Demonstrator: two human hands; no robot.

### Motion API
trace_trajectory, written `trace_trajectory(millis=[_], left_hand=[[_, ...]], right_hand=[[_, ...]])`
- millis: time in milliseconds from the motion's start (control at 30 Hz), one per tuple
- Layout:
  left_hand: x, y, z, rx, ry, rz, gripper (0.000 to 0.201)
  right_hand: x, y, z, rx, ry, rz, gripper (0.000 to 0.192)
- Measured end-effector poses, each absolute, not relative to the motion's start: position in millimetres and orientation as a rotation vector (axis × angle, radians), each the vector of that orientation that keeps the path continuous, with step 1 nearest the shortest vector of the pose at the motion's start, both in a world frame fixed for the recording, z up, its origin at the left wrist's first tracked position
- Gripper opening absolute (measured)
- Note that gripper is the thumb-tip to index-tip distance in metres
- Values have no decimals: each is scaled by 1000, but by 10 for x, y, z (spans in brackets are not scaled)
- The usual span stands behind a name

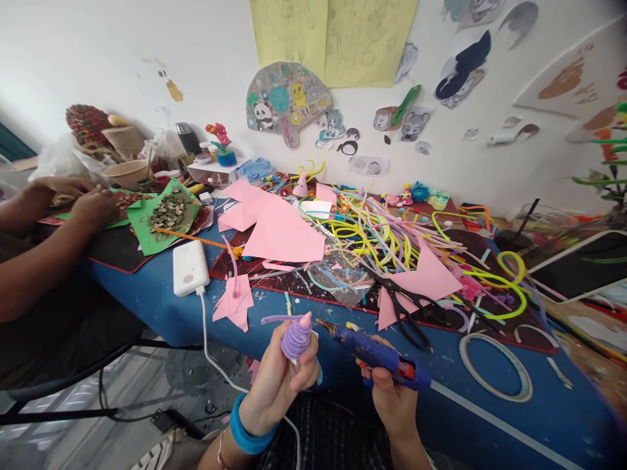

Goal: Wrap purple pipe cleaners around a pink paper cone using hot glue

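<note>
My left hand [281, 378] is closed around a small cone [296, 341] wound with purple pipe cleaner, its pink tip pointing up. A loose purple tail [279, 319] sticks out to the left from near the top. In my right hand [394, 391] is a blue hot glue gun [375, 352], my fingers wrapped round its handle. Its dirty nozzle points left at the cone, a short gap away. A long pale glue stick [490, 418] appears to run out of the gun's back end toward the lower right.
Pink paper pieces [284, 228], black scissors [409, 307] and yellow and purple pipe cleaners [392, 228] cover the table. A tape ring [496, 367] lies at right, a white power bank [191, 267] with its cable at left. Another person's hands [93, 209] work beside green paper [166, 215].
</note>
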State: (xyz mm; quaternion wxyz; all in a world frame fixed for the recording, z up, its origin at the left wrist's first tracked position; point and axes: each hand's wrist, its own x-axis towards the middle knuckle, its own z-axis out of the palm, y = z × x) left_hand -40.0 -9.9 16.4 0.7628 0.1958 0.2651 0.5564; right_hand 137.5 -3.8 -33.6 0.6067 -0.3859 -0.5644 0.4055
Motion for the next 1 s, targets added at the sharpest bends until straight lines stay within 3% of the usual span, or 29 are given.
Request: trace_trajectory(millis=[167,300,467,567,733,900,1000], left_hand=[[-405,-83,170,360,477,1166,36],[-443,-87,167,304,399,1171,29],[-764,-33,292,246,375,1574,27],[-974,32,380,272,401,1848,35],[-994,98,385,355,558,1964,24],[-806,139,294,378,680,1902,20],[-705,145,247,415,754,1859,35]], right_hand=[[1367,-50,-350,-908,-1227,943,46],[1350,-7,-308,-923,-1138,964,60],[1347,121,-195,-932,-864,1147,74],[1362,179,-157,-919,-667,1352,68],[1328,286,-198,-841,-653,1536,30],[1111,408,-299,-859,-609,1438,32],[1005,429,-326,-879,-638,1412,33]])
